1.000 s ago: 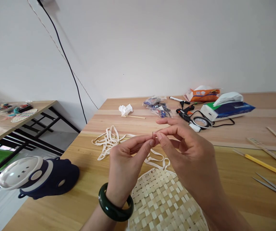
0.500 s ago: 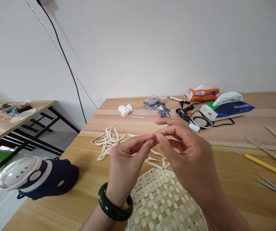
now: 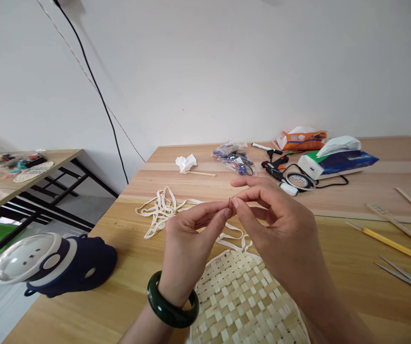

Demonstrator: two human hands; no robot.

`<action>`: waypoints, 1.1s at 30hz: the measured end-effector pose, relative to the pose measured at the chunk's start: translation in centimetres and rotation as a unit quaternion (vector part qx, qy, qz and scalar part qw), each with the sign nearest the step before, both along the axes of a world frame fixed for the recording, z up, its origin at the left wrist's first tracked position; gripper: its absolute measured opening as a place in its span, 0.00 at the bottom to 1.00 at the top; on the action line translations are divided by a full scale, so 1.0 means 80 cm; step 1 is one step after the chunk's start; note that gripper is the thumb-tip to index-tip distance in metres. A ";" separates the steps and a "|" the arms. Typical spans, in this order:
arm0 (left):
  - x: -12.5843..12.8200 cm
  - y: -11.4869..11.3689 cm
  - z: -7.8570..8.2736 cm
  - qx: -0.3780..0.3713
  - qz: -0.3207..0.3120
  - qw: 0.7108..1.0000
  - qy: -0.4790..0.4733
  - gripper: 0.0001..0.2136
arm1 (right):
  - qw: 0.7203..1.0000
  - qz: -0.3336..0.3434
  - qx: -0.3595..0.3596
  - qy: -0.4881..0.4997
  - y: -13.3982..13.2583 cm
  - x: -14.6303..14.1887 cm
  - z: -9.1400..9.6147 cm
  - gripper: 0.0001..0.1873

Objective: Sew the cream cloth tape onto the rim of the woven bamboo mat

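Observation:
My left hand [image 3: 194, 239], a dark green bangle [image 3: 172, 302] on its wrist, pinches a thin needle [image 3: 229, 201] that points up between thumb and forefinger. Right against it, my right hand [image 3: 280, 224] is closed in a pinch with its fingertips meeting at the needle. What the right fingertips hold is too small to make out. Below both hands lies a woven bamboo fan [image 3: 244, 296] with pale edging. Cream cotton tape [image 3: 162, 210] lies in a loose tangle behind the left hand, and more loops of it lie at the fan's far edge.
Scissors [image 3: 404, 276], a yellow pencil-like tool [image 3: 395, 244] and wooden strips lie at right. Farther back are a glue gun [image 3: 277, 167], tape roll [image 3: 299, 181], tissue packs [image 3: 337, 162], bagged items [image 3: 234, 157] and crumpled tissue [image 3: 185, 163]. A navy bottle [image 3: 79, 265] stands at left.
Both hands stay almost in place, fingertips together. The needle has shifted very slightly between them; nothing else has visibly moved.

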State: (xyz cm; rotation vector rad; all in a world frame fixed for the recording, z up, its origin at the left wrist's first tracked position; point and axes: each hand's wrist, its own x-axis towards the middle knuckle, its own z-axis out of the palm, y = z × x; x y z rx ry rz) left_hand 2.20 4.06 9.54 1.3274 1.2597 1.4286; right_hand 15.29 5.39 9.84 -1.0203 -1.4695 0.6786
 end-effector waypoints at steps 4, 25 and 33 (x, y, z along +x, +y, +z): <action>0.000 0.001 0.001 -0.003 -0.012 1.000 -0.003 0.05 | 1.000 0.000 -0.004 -0.006 0.000 0.002 0.000 0.05; 0.001 0.001 0.003 -0.013 -0.007 1.000 0.013 0.03 | 1.000 0.008 -0.018 -0.008 0.003 0.002 0.000 0.05; 0.000 0.001 0.003 -0.003 -0.024 0.999 0.029 0.04 | 0.991 0.042 -0.117 0.050 0.006 0.001 0.002 0.07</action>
